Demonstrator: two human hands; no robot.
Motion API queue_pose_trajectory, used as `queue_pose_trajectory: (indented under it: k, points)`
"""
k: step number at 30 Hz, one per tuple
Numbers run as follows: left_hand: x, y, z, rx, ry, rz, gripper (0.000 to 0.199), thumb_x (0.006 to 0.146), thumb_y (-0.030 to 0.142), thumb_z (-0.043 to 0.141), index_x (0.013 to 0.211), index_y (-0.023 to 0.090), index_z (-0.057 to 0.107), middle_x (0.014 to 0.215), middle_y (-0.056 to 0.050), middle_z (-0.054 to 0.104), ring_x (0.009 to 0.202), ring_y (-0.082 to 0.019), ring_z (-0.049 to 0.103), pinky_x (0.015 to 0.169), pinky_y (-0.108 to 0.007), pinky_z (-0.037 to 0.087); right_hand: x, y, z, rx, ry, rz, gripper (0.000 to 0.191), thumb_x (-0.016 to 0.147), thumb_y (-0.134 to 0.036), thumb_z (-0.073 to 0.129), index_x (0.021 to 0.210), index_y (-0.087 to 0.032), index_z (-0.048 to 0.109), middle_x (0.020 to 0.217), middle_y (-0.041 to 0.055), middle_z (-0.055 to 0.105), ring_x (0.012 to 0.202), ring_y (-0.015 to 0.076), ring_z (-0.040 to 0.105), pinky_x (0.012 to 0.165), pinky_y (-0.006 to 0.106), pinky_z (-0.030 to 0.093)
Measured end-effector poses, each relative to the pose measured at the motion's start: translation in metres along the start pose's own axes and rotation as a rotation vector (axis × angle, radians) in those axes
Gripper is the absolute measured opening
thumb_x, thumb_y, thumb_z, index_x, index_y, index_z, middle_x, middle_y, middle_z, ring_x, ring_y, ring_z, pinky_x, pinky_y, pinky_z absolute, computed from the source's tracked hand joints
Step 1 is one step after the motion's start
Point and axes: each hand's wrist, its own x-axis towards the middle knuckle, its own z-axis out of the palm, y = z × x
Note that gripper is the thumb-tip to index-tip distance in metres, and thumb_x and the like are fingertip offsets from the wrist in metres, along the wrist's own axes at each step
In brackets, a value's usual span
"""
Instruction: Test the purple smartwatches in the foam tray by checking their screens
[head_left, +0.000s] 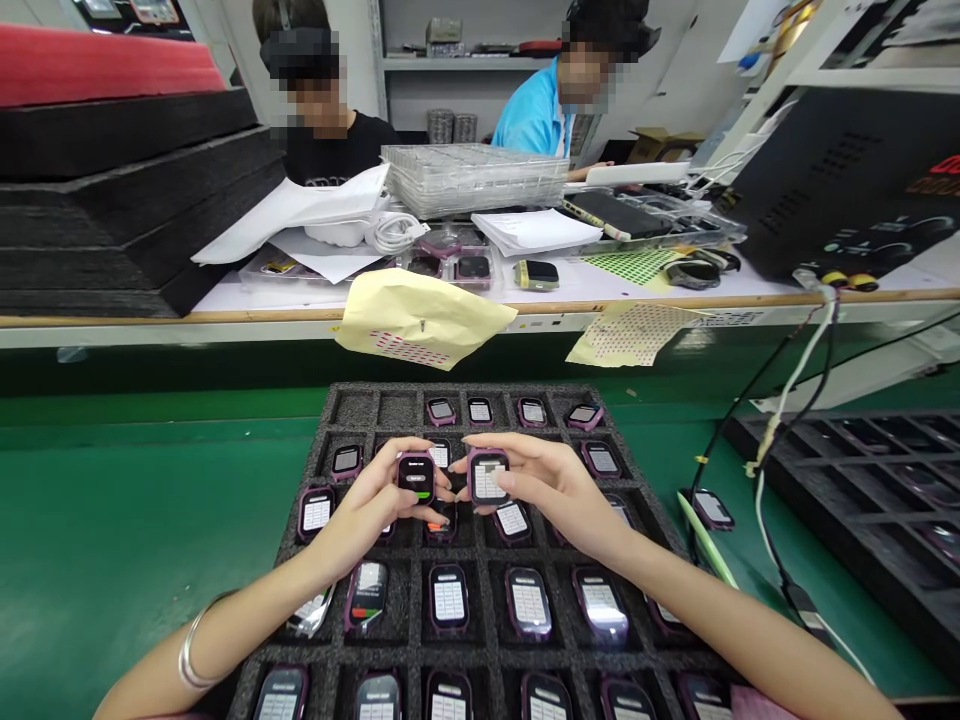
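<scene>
Between the thumb and fingers of my left hand (382, 487) is a purple-framed smartwatch (416, 466), its dark screen showing white text and a green bar. My right hand (551, 485) grips another purple smartwatch (486, 482), whose screen shows a white grid; the thumb lies on that screen. Both hands are held side by side over a black foam tray (409, 545). Many similar watches sit in its compartments, such as one smartwatch (449, 598) with a white grid lit. A smartwatch (440, 522) with an orange patch on its screen lies partly hidden below my fingers.
A second foam tray (847, 490) stands at the right, beside hanging cables (761, 470) and a lone watch (712, 508). Ahead, a shelf edge (540, 318) carries clear plastic trays (472, 180), papers and a black device (840, 190). Black foam (112, 220) is stacked left. Two people sit beyond.
</scene>
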Motion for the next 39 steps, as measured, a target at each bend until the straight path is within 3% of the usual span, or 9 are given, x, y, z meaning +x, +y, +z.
queue_pose_trajectory:
  k: [6,12,18,27,32,39]
  points:
    - [-0.0001,0.0019,0.002,0.013,-0.003,-0.009,0.036,0.083,0.01,0.045,0.118,0.019,0.046,0.102,-0.009,0.062,0.099,-0.024,0.06,0.084,-0.044,0.053,0.0016,0.0035,0.0009,-0.031,0.066,0.035,0.03,0.084,-0.03,0.07,0.111,-0.018,0.065,0.104,0.0089,0.069,0.083,0.0219,0.069,0.075,0.035,0.059]
    - [0.0016,-0.0001,0.0009,-0.002,0.0,-0.003,0.036,0.082,0.01,0.047,0.117,0.019,0.047,0.103,-0.01,0.062,0.098,-0.025,0.06,0.082,-0.043,0.054,-0.0009,0.0028,0.0011,0.008,-0.009,0.05,0.049,0.076,-0.023,0.077,0.121,-0.02,0.059,0.108,0.0083,0.068,0.093,0.0227,0.067,0.084,0.036,0.056]
    - [0.0016,-0.001,0.0003,-0.017,0.004,-0.001,0.037,0.082,0.012,0.049,0.118,0.02,0.049,0.102,-0.009,0.063,0.096,-0.024,0.061,0.081,-0.044,0.054,-0.0009,-0.0012,0.0028,0.015,0.03,0.013,0.033,0.084,-0.028,0.068,0.115,-0.02,0.064,0.109,0.0075,0.067,0.089,0.0221,0.068,0.077,0.034,0.06]
    - [0.0013,-0.0009,0.0009,-0.01,0.005,-0.013,0.037,0.082,0.013,0.05,0.118,0.02,0.05,0.101,-0.01,0.064,0.096,-0.024,0.061,0.08,-0.043,0.054,0.0,0.0019,0.0027,-0.071,0.087,0.017,0.027,0.086,-0.032,0.066,0.11,-0.018,0.067,0.103,0.0083,0.069,0.085,0.0226,0.068,0.069,0.032,0.06]
    - [0.0018,0.0001,0.0011,0.001,0.003,-0.017,0.037,0.083,0.011,0.047,0.119,0.02,0.048,0.107,-0.01,0.063,0.099,-0.026,0.061,0.081,-0.044,0.054,-0.0019,-0.0028,0.0015,-0.076,0.058,-0.002,0.028,0.086,-0.03,0.066,0.112,-0.019,0.067,0.11,0.0079,0.068,0.093,0.0243,0.067,0.076,0.034,0.059]
    - [0.0018,-0.0028,-0.0001,-0.024,-0.016,-0.001,0.036,0.083,0.014,0.051,0.119,0.02,0.05,0.107,-0.011,0.064,0.099,-0.027,0.062,0.08,-0.044,0.055,-0.0002,0.0028,0.0003,-0.047,0.058,0.005,0.033,0.083,-0.03,0.071,0.114,-0.019,0.065,0.107,0.0079,0.069,0.088,0.0232,0.069,0.079,0.037,0.06]
